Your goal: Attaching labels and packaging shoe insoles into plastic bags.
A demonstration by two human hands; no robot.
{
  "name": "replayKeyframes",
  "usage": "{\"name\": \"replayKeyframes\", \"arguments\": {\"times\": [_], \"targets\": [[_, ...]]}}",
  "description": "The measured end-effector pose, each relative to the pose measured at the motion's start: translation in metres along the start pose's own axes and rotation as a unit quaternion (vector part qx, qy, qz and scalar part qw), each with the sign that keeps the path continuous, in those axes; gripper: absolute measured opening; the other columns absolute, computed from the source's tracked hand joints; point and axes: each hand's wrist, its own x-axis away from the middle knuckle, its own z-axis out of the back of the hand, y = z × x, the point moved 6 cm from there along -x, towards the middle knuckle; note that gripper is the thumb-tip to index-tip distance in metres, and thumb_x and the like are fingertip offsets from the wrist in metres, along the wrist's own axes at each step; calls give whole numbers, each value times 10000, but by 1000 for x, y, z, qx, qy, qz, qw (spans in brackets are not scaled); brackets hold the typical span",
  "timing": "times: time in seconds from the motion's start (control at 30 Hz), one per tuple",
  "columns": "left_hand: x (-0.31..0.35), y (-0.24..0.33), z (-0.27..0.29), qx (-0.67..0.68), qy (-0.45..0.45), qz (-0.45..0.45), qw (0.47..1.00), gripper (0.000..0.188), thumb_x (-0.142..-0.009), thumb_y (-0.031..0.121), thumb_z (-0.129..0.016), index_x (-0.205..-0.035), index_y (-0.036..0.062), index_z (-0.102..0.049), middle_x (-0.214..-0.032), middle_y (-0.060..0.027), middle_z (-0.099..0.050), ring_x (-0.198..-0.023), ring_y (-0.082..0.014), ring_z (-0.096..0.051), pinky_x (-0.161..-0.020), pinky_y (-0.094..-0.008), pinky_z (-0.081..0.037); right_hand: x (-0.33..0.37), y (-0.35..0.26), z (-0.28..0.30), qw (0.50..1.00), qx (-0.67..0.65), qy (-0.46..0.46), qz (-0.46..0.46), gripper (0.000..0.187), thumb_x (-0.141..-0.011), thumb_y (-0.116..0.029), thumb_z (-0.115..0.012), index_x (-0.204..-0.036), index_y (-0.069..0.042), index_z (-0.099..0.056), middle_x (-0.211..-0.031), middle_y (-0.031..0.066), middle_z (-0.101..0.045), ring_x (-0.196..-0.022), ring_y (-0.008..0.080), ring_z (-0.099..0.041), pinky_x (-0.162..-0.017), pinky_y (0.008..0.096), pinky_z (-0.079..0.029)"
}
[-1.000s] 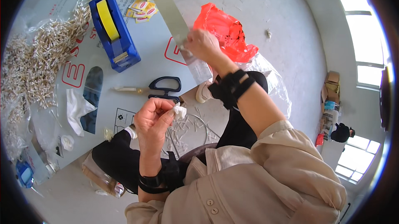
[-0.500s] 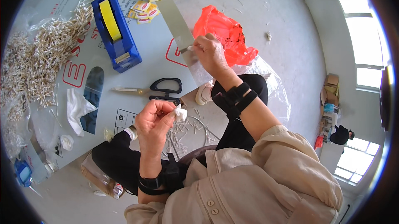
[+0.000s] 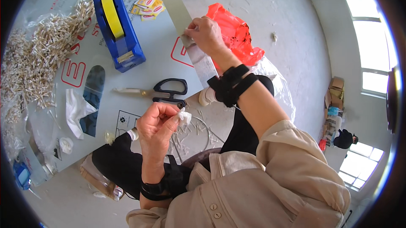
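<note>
My left hand (image 3: 158, 120) pinches a small crumpled white wad (image 3: 184, 117), perhaps tissue, between thumb and fingers just off the table's near edge. Farther off, my right hand (image 3: 206, 34) is closed over the table's right edge, beside a bare metal strip (image 3: 201, 56). Whatever its fingertips hold is hidden. Black-handled scissors (image 3: 169, 90) lie beyond my left hand, blades pointing left. A blue tape dispenser (image 3: 134, 52) with a yellow core stands farther back.
A heap of cotton swabs (image 3: 38, 54) covers the table's left side. Small yellow packets (image 3: 148, 5) lie at the back. White tissue (image 3: 78, 113) rests near the front left. Past the right edge are a red plastic bag (image 3: 241, 37) and clear plastic (image 3: 279, 84).
My right hand has moved left and away from me along the table edge; the white bit seen at its fingertips is now out of sight. My left hand stays almost still with the wad.
</note>
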Motion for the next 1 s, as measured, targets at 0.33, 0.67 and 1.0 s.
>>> {"name": "replayKeyframes", "arguments": {"times": [0.33,0.67,1.0], "targets": [[5,1,3,-8,-1,-14,1000,51,-792,-24,-587,-833,-24,-558,-886,-97,-609,-598,-79,-515,-561,-199,-433,117,4,15,958,21,-275,77,86,-645,-12,-643,-725,-43,-637,-723,104,-597,-672,266,-606,-594,349,-480],[3,7,-10,-5,-12,-23,1000,63,-784,-34,-579,-842,-42,-556,-889,-105,-607,-612,-86,-514,-576,-196,-427,-19,-20,-15,986,21,-51,158,142,-680,-136,-683,-784,-53,-634,-737,112,-569,-715,282,-600,-624,357,-483],[15,16,-7,-4,-23,-15,1000,54,-776,-34,-589,-814,-37,-550,-871,-102,-605,-611,-72,-499,-574,-189,-418,134,-18,15,968,-20,-211,131,12,-675,-46,-599,-681,-42,-590,-739,96,-559,-673,298,-581,-583,368,-469]]}}
